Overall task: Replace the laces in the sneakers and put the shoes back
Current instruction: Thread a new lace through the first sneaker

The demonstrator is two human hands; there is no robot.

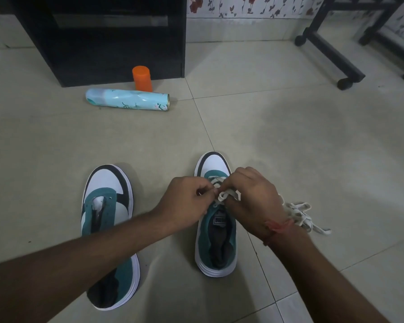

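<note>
At the lower centre of the frame, both hands meet over the teal-and-white sneaker on the right [216,229], which stands on the pale tiled floor [289,136]. The left hand [187,201] pinches a strand of the flat white lace [222,195] between thumb and forefinger; the right hand [252,197] curls around the lace at the upper eyelets, fingers closed on it. A loose bundle of white lace [299,215] lies on the floor just right of that wrist. Lower left, the matching second sneaker [107,229] sits with bare eyelets, no lace in it. At upper left a light blue spray can [126,99] lies on its side near an orange cap [142,78]. The step in hand looks like working the lace at the top of the right shoe, threading or tying; which one cannot be told. Next, the strand likely needs drawing snug without twisting flat, then the other shoe wants lacing.
</note>
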